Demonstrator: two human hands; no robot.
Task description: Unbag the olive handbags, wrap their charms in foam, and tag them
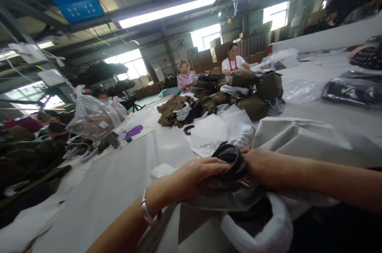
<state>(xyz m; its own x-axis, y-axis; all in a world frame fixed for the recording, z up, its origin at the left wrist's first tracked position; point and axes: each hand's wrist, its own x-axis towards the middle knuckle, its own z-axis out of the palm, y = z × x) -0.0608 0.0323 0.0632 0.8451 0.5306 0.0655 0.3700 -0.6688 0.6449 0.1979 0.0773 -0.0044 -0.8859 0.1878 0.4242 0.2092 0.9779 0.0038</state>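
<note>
A coiled black strap (231, 159) stands on edge between my hands, just above a bag with a padded handle (259, 231) wrapped in white. My left hand (205, 170), with a silver bracelet on its wrist, is closed on the coil's left side, fingertips reaching into the loop. From the right, my right hand (261, 168) grips the coil's other edge; most of its fingers are hidden behind the strap and the bag. Under both hands lies grey-white sheet material, and part of the bag's body is covered by it.
Beyond my hands are white paper sheets (210, 129) and a pile of olive-brown bags (247, 98). Purple pieces (133, 131) and a plastic-wrapped bundle (95, 119) lie at left. A black bag in clear plastic (353, 89) is at right. Several people work around the table.
</note>
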